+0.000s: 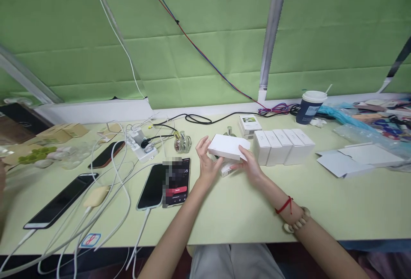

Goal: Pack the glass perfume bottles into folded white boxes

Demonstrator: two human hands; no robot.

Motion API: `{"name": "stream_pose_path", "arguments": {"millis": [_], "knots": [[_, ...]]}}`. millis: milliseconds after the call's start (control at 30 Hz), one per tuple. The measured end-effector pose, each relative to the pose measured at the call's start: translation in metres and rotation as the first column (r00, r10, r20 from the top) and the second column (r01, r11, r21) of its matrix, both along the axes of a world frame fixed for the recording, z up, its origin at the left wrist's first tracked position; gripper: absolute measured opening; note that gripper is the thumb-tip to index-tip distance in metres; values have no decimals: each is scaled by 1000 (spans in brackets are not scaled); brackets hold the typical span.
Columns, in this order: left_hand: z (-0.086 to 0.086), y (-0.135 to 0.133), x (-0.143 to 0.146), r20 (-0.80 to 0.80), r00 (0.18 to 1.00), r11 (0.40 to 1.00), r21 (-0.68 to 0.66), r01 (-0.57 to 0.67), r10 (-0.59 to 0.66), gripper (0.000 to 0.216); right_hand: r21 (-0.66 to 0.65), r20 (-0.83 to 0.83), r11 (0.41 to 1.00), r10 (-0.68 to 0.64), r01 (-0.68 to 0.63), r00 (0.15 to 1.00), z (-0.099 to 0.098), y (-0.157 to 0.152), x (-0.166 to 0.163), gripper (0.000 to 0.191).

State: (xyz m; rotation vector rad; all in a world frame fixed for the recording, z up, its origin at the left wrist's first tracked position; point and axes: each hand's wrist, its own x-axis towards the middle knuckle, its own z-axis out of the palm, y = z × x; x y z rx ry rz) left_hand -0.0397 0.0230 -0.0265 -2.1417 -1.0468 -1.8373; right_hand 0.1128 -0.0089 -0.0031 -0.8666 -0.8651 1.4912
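A green fabric backdrop (205,35) fills the upper part of the view, crossed by grey poles and a red and blue wire. Below it lies a long pale green table (244,219). Flat white cardboard blanks (359,159) lie on the table's right side, near a pile of clear plastic wrapping. Toward the left, several phones lie face up on charging cables: a black phone (61,202) near the front edge, a dark phone (151,187) just beside a lit phone (178,182) in the middle, and an orange-edged phone (106,154) farther back. A row of white cartons (284,145) stands upright side by side to the right of centre, touching one another. A dark paper cup (310,108) with a white lid and straw stands by the back wall. A white power strip (141,147) sits among the cables. At the centre, a white box (228,146) is held just above the table, tilted, immediately left of the row of cartons. The left hand (207,163) is clamped on its left end, fingers curled up over the edge. The right hand (252,165) grips its right side, fingers pressed to the underside and edge. A smaller printed box (227,169) lies on the table under the hands. A small glass bottle (183,141) stands left of them.
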Motion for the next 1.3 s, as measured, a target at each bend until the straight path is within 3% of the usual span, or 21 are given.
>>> {"name": "stream_pose_path", "arguments": {"millis": [233,500,633,767,867,967,1067,1133,1233,1300], "knots": [[6,2,0,23,999,1000,-3,30,-30,74,1,154,990,-139,141,978,-1,6,6,39],[7,-3,3,-7,1000,999,-38,-12,12,65,-9,109,996,-86,87,990,5,4,7,43],[10,-6,3,-101,993,998,-18,-58,56,57,7,112,998,-64,64,992,10,0,7,42],[6,-7,4,-208,978,995,-83,-48,30,54,17,100,999,-32,30,994,9,-2,6,47],[3,-6,7,-286,957,989,-119,-89,52,55,115,118,993,-52,38,992,5,-3,5,55],[4,-5,8,-197,979,983,-160,-88,56,48,291,180,954,-125,68,976,2,-5,4,76],[7,-5,8,-57,998,981,-193,3,-15,40,437,260,897,-189,59,947,2,-7,3,104],[7,-6,8,-87,989,973,-207,102,-122,42,485,291,873,-208,44,934,1,-8,2,114],[4,-10,13,-221,924,925,-294,241,-312,45,518,320,854,-255,57,912,0,-7,1,116],[4,-15,17,-213,893,875,-383,297,-397,48,514,334,854,-286,81,898,-2,-5,2,107]]}}
